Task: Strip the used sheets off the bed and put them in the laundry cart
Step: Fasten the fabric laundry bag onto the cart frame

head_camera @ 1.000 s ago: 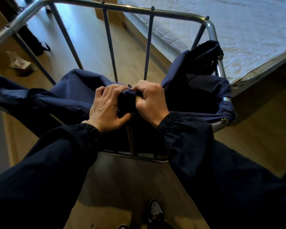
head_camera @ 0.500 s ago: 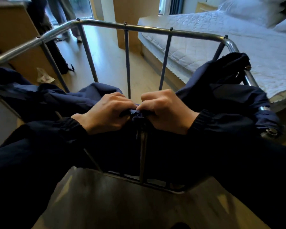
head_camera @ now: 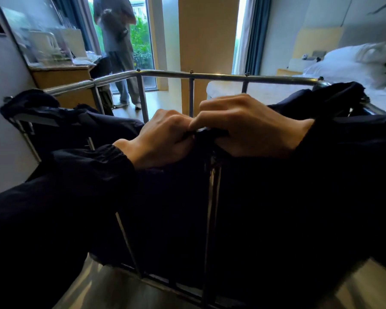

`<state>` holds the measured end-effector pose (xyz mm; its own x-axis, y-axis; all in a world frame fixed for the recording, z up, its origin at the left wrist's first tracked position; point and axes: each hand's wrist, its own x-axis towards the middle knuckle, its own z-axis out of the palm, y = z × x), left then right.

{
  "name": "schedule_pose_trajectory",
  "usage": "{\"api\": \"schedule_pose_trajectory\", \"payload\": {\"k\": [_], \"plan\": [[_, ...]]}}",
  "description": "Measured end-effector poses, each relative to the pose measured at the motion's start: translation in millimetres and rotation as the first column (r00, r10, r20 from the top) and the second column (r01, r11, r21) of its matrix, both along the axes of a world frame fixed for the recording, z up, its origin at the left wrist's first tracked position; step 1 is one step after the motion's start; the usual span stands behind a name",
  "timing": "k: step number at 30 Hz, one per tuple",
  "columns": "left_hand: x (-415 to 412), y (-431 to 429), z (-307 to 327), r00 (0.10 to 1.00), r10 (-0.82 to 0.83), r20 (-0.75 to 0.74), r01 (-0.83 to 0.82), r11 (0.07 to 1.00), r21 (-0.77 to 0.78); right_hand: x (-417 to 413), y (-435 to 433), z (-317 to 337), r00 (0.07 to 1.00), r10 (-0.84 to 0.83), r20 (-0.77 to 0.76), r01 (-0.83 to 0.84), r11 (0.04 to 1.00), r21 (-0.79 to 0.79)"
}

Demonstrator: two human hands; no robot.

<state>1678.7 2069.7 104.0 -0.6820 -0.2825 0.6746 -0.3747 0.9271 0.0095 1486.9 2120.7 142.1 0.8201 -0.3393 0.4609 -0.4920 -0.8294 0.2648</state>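
- The cart, a frame of metal rails, carried a dark bag draped over its rails; the bag's inside was too dark to show any contents.
- The left hand and right hand, fingers curled tight and knuckles meeting, pinched a bunch of the bag's cloth at the near rail.
- The bed stood beyond the cart on the right, covered in blurred white, with white pillows at its head.
- A person stood by the window.

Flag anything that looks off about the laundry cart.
The dark bag is not fully fitted: it bunches at two corners, the far rail is bare, and the left hand and right hand pinch its near edge.
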Motion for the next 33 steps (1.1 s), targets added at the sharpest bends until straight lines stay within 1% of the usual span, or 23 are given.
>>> {"api": "schedule_pose_trajectory", "payload": {"k": [4,7,12,15,18,22,25,28,29,30,32,33], "plan": [[1,5,-5,0.999,0.046,-0.001,-0.046,0.999,-0.026,-1,9,-3,0.996,-0.018,-0.092,0.014,0.999,-0.042],[1,9,-8,0.994,0.105,0.009,-0.104,0.992,-0.065,-1,17,-5,0.993,-0.04,-0.108,0.034,0.998,-0.048],[0,17,-17,0.994,0.11,0.027,-0.105,0.984,-0.147,-5,28,-11,0.987,-0.064,-0.147,0.048,0.993,-0.106],[-1,21,-20,0.992,0.13,0.01,-0.126,0.979,-0.159,-8,31,-13,0.987,-0.066,-0.143,0.047,0.99,-0.133],[0,21,-23,0.991,0.131,0.008,-0.127,0.973,-0.191,-8,30,-16,0.977,-0.073,-0.201,0.033,0.98,-0.195],[-4,21,-22,0.975,0.222,0.021,-0.213,0.955,-0.205,-7,32,-19,0.972,-0.106,-0.209,0.044,0.959,-0.279],[-4,21,-23,0.967,0.255,0.001,-0.248,0.939,-0.237,-6,32,-21,0.975,-0.109,-0.194,0.05,0.958,-0.283],[-1,21,-25,0.968,0.25,-0.019,-0.247,0.939,-0.24,-4,32,-19,0.963,-0.105,-0.248,0.027,0.955,-0.297],[-1,21,-25,0.967,0.253,-0.024,-0.251,0.937,-0.243,-4,32,-18,0.965,-0.098,-0.245,0.028,0.962,-0.273],[-1,21,-25,0.966,0.258,-0.03,-0.258,0.934,-0.246,-3,33,-20,0.975,-0.096,-0.199,0.052,0.975,-0.218],[-2,22,-25,0.961,0.275,-0.036,-0.275,0.931,-0.241,-3,32,-23,0.992,-0.116,-0.049,0.112,0.99,-0.083],[-1,23,-26,0.958,0.286,-0.038,-0.286,0.928,-0.24,-1,32,-24,0.992,-0.124,-0.028,0.121,0.989,-0.086]]}}
